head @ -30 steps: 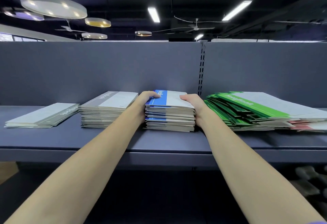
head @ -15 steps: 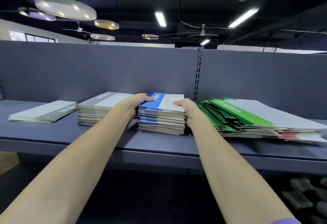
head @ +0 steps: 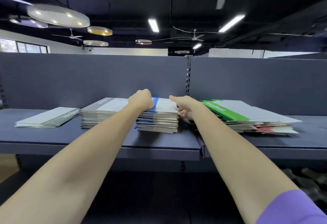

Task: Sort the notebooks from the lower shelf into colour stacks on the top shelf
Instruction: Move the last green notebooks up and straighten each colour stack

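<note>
Fingers: left hand [head: 141,100] has them curled over the blue stack's [head: 160,117] top left edge, pressing down; right hand [head: 184,108] has thumb on the top cover and fingers [head: 182,113] bent against the stack's right side. Looks like squaring the pile, not lifting it.

Top shelf [head: 99,139] carries everything, largest first: green stack [head: 247,116], fanned out and sloppy, with red covers [head: 265,126] showing low on its right side, so probably colours still mixed there. Then the blue stack in the middle, the grey stack [head: 104,112] just left of it, and a thin grey pile [head: 49,118] at far left. Lower shelf is dark; can't tell what's left on it.
</note>
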`<state>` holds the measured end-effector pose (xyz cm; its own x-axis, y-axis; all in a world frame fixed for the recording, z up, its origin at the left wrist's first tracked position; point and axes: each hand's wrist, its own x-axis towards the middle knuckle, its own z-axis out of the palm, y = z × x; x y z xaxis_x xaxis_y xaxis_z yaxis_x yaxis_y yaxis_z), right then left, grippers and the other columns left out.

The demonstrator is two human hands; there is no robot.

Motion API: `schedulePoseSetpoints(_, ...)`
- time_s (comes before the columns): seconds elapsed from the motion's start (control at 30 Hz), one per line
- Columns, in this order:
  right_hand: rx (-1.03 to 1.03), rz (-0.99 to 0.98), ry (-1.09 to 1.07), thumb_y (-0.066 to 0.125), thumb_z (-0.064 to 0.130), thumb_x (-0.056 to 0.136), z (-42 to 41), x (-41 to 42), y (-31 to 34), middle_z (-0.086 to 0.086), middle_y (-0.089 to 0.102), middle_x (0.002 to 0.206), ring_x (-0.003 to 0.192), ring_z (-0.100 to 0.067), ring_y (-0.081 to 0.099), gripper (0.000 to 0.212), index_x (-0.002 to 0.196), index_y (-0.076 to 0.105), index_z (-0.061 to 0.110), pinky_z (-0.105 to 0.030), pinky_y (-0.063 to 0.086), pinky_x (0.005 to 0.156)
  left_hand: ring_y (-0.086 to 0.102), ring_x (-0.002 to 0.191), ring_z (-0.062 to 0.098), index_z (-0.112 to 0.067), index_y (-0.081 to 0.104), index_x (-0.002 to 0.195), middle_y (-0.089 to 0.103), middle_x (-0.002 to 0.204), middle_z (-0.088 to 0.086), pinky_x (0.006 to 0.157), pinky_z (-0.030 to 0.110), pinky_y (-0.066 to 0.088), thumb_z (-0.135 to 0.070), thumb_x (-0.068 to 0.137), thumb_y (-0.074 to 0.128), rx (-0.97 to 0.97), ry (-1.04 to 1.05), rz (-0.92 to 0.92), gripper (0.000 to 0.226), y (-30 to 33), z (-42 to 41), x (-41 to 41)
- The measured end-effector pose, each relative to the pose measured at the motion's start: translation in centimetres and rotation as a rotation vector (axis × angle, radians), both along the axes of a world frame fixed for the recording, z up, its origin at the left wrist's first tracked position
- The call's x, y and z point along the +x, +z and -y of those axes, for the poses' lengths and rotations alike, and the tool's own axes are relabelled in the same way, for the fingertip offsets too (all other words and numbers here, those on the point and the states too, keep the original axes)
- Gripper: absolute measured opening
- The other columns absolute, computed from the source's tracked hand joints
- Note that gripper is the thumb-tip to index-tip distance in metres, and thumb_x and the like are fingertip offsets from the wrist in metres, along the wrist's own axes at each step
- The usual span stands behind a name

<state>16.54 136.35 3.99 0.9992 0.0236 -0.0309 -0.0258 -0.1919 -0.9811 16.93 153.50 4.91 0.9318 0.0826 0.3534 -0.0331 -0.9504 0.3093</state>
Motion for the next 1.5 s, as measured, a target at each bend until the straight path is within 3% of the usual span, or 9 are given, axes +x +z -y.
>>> schedulePoseSetpoints(0.1,-0.031,0.102,-0.036,0.061,0.020,0.097,1.4,-1.4,2.7,-0.002,0.058,0.104,0.096,-0.015,0.063,0.020,0.111,0.058,0.005,-0.041,0.052,0.099,0.059,0.079,0.029,-0.012,0.067,0.093,0.066,0.088,0.006,0.068,0.032,0.047,-0.009,0.080,0.051,0.006,-0.096,0.052,0.020,1.5,2.2,-0.1)
schedulePoseSetpoints(0.23,-0.116,0.267,-0.178,0.058,0.004,0.088,5.3,-3.4,4.7,-0.009,0.058,0.076,0.071,-0.022,0.052,0.010,0.082,0.062,0.011,-0.032,0.050,0.066,0.059,0.082,0.030,-0.016,0.065,0.074,0.064,0.082,0.007,0.070,0.032,0.049,-0.009,0.083,0.046,-0.253,-0.370,0.100,0.022,3.2,7.0,-0.4)
schedulePoseSetpoints(0.43,-0.501,0.282,-0.543,0.053,0.018,0.087,12.2,-6.8,2.4,-0.009,0.072,0.099,0.092,-0.028,0.063,0.025,0.100,0.072,0.007,-0.035,0.050,0.079,0.052,0.076,0.021,-0.014,0.066,0.102,0.057,0.081,0.001,0.067,0.026,0.042,-0.020,0.091,0.061,-0.629,-0.611,-0.068,0.014,2.2,14.8,-2.3)
schedulePoseSetpoints(0.63,-0.618,0.150,-0.629,0.053,0.033,0.076,18.1,-7.6,1.8,-0.002,0.051,0.074,0.078,-0.030,0.051,0.018,0.075,0.046,0.016,-0.032,0.045,0.070,0.042,0.125,0.029,-0.012,0.030,0.149,0.038,0.150,0.009,0.102,0.038,0.037,-0.055,0.089,0.049,-0.577,-0.465,-0.281,0.076,-0.9,17.6,-1.7)
schedulePoseSetpoints(0.87,-0.679,-0.089,-0.379,0.066,0.041,0.087,24.1,-5.7,2.4,-0.005,0.046,0.081,0.063,-0.019,0.035,0.039,0.111,0.056,0.012,-0.028,0.027,0.060,0.039,0.133,0.032,-0.022,0.029,0.151,0.043,0.146,0.009,0.110,0.047,0.036,-0.064,0.064,0.060,-0.875,-0.287,-0.214,0.101,-4.3,18.7,-0.8)
schedulePoseSetpoints(0.97,-0.534,-0.032,-0.288,0.069,0.035,0.089,25.2,-4.3,1.6,-0.014,0.063,0.126,0.104,-0.031,0.060,0.050,0.131,0.058,0.010,-0.031,0.038,0.082,0.043,0.131,0.030,-0.014,0.030,0.149,0.043,0.148,0.009,0.109,0.045,0.038,-0.067,0.047,0.073,-1.036,-0.251,-0.197,0.122,-4.4,18.4,-0.8)
schedulePoseSetpoints(1.17,-0.501,0.068,-0.174,0.069,0.036,0.091,25.4,-2.1,0.5,-0.009,0.054,0.140,0.119,-0.029,0.053,0.053,0.133,0.056,0.008,-0.033,0.039,0.087,0.034,0.140,0.028,-0.006,0.026,0.151,0.035,0.154,0.009,0.092,0.035,0.029,-0.050,0.079,0.077,-1.116,-0.222,-0.249,0.099,-4.8,18.4,-1.4)
schedulePoseSetpoints(1.33,-0.488,0.091,-0.142,0.068,0.037,0.090,25.2,-1.4,-0.3,-0.005,0.056,0.129,0.112,-0.027,0.052,0.053,0.131,0.055,0.007,-0.035,0.040,0.091,0.062,0.117,0.030,-0.014,0.057,0.133,0.062,0.133,0.006,0.101,0.043,0.048,-0.067,0.040,0.085,-1.209,-0.263,-0.218,0.112,-5.8,17.8,2.0)
schedulePoseSetpoints(1.5,-0.559,0.069,-0.064,0.063,0.043,0.085,23.2,-1.8,0.0,-0.005,0.061,0.124,0.107,-0.027,0.059,0.059,0.133,0.054,0.010,-0.036,0.048,0.092,0.070,0.094,0.028,-0.006,0.070,0.109,0.073,0.104,0.013,0.091,0.041,0.057,-0.037,0.071,0.078,-1.356,-0.386,-0.201,0.050,-4.3,18.6,-2.2)
